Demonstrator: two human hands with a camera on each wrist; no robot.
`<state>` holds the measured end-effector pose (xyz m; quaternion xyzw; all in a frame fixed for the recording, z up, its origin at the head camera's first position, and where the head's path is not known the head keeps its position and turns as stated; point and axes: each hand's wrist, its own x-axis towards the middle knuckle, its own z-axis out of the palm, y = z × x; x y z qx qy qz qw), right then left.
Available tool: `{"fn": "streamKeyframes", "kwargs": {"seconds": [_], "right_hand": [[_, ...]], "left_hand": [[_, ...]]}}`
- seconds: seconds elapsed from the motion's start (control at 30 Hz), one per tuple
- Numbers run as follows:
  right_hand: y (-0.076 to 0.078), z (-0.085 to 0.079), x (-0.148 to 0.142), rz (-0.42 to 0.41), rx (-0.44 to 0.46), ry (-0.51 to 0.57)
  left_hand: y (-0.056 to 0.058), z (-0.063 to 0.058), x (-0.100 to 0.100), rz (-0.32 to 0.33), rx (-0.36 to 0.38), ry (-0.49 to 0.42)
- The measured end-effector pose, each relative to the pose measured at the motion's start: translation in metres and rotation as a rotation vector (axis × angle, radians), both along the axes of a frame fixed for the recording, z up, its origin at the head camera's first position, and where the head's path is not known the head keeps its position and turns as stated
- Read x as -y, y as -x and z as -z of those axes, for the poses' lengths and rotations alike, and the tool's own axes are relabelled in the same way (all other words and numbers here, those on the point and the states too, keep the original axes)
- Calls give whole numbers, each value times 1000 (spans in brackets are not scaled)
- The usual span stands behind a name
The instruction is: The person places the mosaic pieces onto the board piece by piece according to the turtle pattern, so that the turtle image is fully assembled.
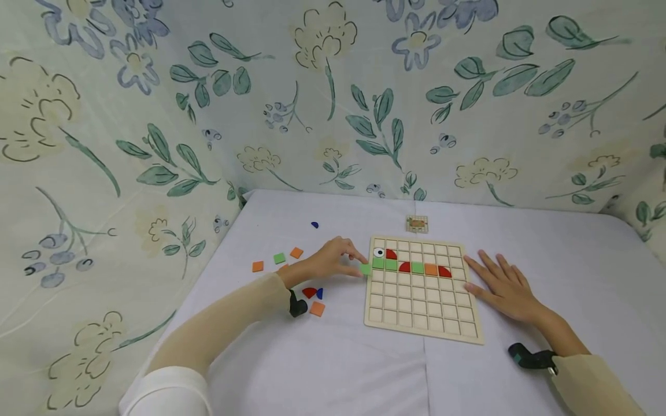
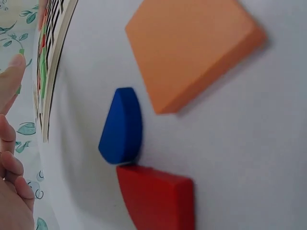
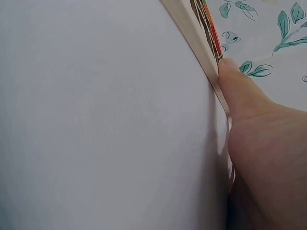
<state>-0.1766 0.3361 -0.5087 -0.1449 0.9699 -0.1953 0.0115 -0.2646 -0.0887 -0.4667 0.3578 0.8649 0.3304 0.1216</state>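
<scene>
My left hand (image 1: 332,260) pinches a green square tile (image 1: 366,270) between thumb and fingertips, at the left edge of a wooden grid board (image 1: 422,306). Two green tiles, red quarter-round pieces, a third green tile and an orange tile (image 1: 430,269) form a row across the board. Above that row's left end sit a white eye tile (image 1: 378,252) and a red piece (image 1: 391,254). My right hand (image 1: 507,290) lies flat with fingers spread beside the board's right edge; in the right wrist view its thumb (image 3: 242,91) rests on the board's rim.
Loose on the white cloth at left lie several orange tiles (image 1: 317,309), a green tile (image 1: 279,258), a red piece (image 1: 309,292) and a blue piece (image 2: 120,127). Another blue piece (image 1: 314,225) lies farther back. A small picture card (image 1: 417,223) stands behind the board.
</scene>
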Motion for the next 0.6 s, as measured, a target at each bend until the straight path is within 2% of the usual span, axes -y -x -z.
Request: {"fn": "streamKeyframes", "kwargs": {"seconds": [0.3,0.6], "right_hand": [[0,0,0,6,-2,4],[0,-1,0,11,-12,0]], "left_hand": [[5,11,-19,72,-84,-8],[8,17,-28,52,-74,20]]}}
